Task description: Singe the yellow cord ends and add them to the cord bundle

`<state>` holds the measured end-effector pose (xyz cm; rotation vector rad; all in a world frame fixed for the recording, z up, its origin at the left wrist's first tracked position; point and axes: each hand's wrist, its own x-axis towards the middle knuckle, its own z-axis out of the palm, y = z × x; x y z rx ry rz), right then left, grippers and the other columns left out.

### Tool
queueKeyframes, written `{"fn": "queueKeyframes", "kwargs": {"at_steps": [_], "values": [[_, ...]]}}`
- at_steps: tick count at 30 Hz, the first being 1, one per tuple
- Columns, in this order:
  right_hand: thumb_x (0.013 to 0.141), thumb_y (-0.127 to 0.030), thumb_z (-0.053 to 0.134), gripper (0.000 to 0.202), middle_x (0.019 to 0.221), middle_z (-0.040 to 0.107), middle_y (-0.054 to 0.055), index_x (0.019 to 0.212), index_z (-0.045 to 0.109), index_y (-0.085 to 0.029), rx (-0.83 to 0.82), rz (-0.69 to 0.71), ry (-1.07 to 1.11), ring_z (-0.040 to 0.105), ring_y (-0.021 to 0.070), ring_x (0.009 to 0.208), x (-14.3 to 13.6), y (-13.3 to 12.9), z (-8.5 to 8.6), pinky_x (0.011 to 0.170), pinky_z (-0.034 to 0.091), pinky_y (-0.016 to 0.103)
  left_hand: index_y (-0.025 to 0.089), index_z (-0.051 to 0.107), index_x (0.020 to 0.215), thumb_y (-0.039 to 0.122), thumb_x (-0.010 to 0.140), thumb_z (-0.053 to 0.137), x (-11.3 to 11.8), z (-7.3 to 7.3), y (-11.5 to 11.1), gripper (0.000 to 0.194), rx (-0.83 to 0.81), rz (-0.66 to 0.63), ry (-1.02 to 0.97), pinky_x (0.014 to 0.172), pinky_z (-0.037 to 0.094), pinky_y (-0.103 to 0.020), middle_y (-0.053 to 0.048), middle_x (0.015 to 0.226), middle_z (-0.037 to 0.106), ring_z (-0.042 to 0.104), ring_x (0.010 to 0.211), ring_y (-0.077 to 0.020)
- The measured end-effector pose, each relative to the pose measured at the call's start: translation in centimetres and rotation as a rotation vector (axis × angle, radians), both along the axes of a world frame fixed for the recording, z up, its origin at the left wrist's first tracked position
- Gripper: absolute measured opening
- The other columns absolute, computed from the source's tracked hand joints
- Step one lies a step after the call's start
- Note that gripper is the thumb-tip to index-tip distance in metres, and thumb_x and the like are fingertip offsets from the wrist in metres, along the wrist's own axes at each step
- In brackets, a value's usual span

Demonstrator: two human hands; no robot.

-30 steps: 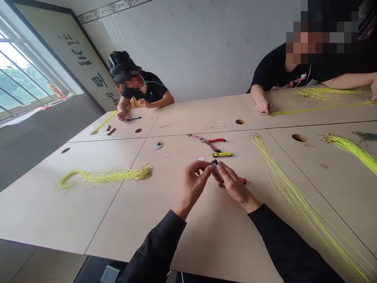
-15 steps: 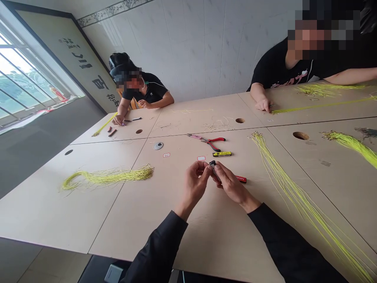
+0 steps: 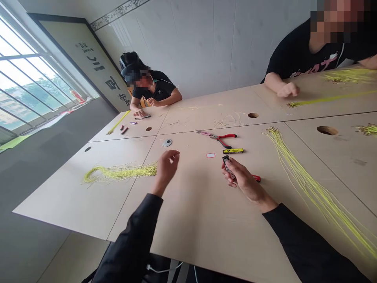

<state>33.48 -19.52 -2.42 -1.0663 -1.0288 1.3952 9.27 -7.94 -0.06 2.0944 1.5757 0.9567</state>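
Note:
A grey lighter (image 3: 229, 167) with a black top is held upright in my right hand (image 3: 243, 179), whose fingers wrap round it. A red lighter (image 3: 257, 178) lies partly behind that hand. My left hand (image 3: 167, 167) is over the table to the left, thumb and forefinger bent together in a pinch. At its fingertips shows a sliver of a small red-edged label (image 3: 178, 151); whether they grip it is hidden. A second red-edged label (image 3: 211, 155) lies between my hands. Beside my left wrist, a bundle of yellow-green cords (image 3: 118, 173) lies on the table.
Red-handled pliers (image 3: 225, 137) and a yellow lighter (image 3: 233, 151) lie beyond my right hand. A round metal disc (image 3: 167, 143) is past my left hand. Long yellow-green cords (image 3: 300, 169) stretch along the right. Two co-workers (image 3: 156, 88) sit across the table (image 3: 191, 220).
My left hand has parted from the lighter and moved left to a label. My right hand keeps the lighter. The view has shifted; the far-right co-worker's hand has lifted from the cords.

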Motion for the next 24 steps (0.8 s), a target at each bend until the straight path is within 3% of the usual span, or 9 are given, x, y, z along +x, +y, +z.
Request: {"fn": "queueKeyframes", "kwargs": {"at_steps": [2,4,7,14,19,24], "values": [[0.092,-0.065,0.054,0.043,0.072,0.039,-0.003,0.092,0.054,-0.022,0.003,-0.037,-0.005,0.032,0.0102,0.058,0.1,0.1,-0.3,0.049,0.030,0.023,0.017,0.072,0.094,0.021,0.086,0.049,-3.7,1.4,2.7,0.025,-0.081,0.090,0.318,0.077,0.051,-0.030,-0.008,0.097,0.073,0.065,0.081,-0.0179],[0.091,-0.065,0.055,0.043,0.071,0.038,-0.004,0.092,0.055,-0.022,-0.003,-0.054,-0.015,0.032,0.0098,0.057,0.2,0.2,-0.5,0.049,0.030,0.023,0.017,0.074,0.088,0.019,0.082,0.052,-6.4,2.7,4.6,0.023,-0.136,0.082,0.430,0.079,0.051,-0.031,-0.009,0.092,0.074,0.066,0.083,-0.0206],[0.091,-0.066,0.054,0.044,0.069,0.038,-0.004,0.092,0.055,-0.022,-0.025,-0.054,-0.032,0.031,0.0092,0.055,0.2,0.2,-0.5,0.049,0.029,0.023,0.018,0.076,0.082,0.018,0.078,0.056,-8.4,3.4,5.8,0.021,-0.196,0.039,0.506,0.080,0.051,-0.032,-0.008,0.088,0.075,0.067,0.083,-0.0220],[0.089,-0.066,0.057,0.045,0.069,0.038,-0.004,0.090,0.054,-0.022,-0.052,-0.053,-0.033,0.030,0.0083,0.054,0.2,0.2,-0.6,0.048,0.027,0.021,0.017,0.075,0.074,0.022,0.074,0.060,-8.3,2.5,6.9,0.016,-0.280,0.050,0.606,0.073,0.050,-0.030,-0.010,0.085,0.075,0.067,0.083,-0.0237],[0.089,-0.067,0.057,0.045,0.069,0.038,-0.004,0.091,0.054,-0.021,-0.063,-0.052,-0.029,0.030,0.0082,0.055,0.3,0.3,-0.8,0.048,0.027,0.021,0.018,0.069,0.061,0.021,0.063,0.069,-8.0,2.4,8.0,0.004,-0.361,0.079,0.634,0.065,0.047,-0.028,-0.010,0.075,0.071,0.065,0.077,-0.0232],[0.089,-0.068,0.056,0.046,0.070,0.038,-0.004,0.091,0.055,-0.021,-0.067,-0.043,-0.026,0.030,0.0078,0.057,0.4,0.3,-0.8,0.049,0.029,0.020,0.020,0.050,0.043,0.012,0.058,0.067,-8.1,2.3,8.3,0.023,-0.446,0.086,0.607,0.053,0.035,-0.028,-0.002,0.051,0.050,0.056,0.061,-0.0188]]}}
